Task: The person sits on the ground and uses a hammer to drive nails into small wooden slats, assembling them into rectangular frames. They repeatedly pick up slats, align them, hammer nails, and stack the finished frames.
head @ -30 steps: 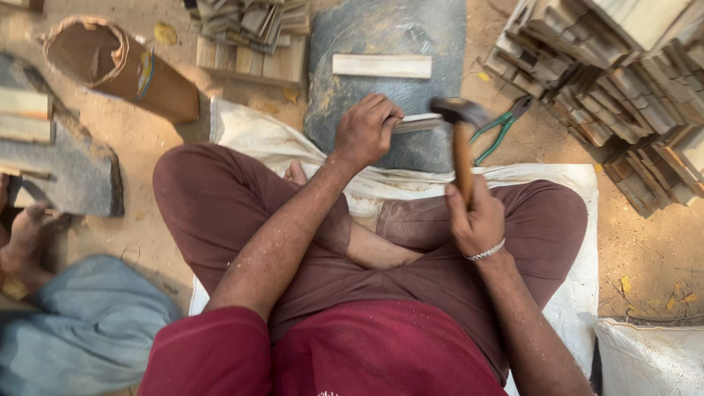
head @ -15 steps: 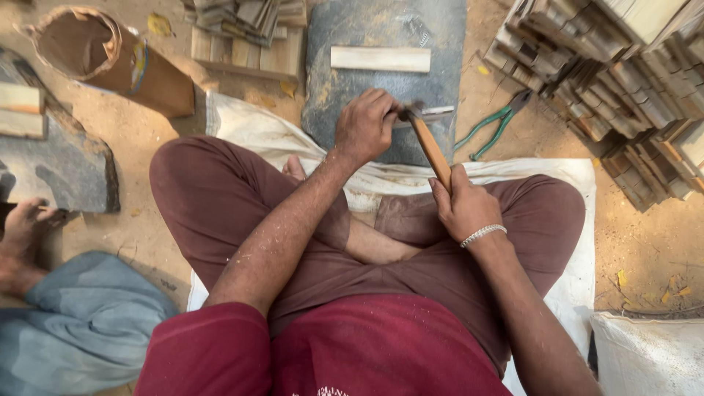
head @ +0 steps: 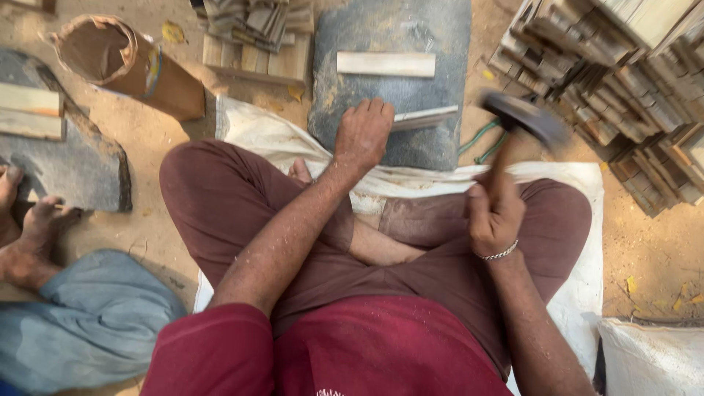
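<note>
Head view: thin pale wooden strip (head: 425,117) pinned flat on dark grey stone slab (head: 392,77), near its front edge, one end hidden under left hand (head: 363,134), clenched in a fist over it. Right hand (head: 495,213), wrist ringed by silver chain bracelet (head: 500,254), wrapped tight around wooden handle of steel-headed hammer (head: 524,117), head raised above and right of the strip, blurred. Second, wider pale wood piece (head: 386,64) lying loose farther back on the slab. Green-handled pliers (head: 484,143) on the sandy ground just right of the slab, partly behind the hammer. Legs in maroon trousers crossed on white cloth sheet (head: 572,191).

Progress, judging by layout: one strip under work, no visible mark of finished shaping on it; large stack of cut grey-brown wooden pieces (head: 616,81) at right and smaller pile on flat boards (head: 257,37) at top, finished or waiting not clear.

At left, open brown cylindrical container (head: 121,62), another grey slab (head: 62,158) bearing pale wood pieces, and another person's bare feet (head: 29,220) beside blue-grey cloth (head: 88,323). Whatever the left fist grips against the strip not discernible; hammer face smeared by motion; stacks cut off by frame edges.
</note>
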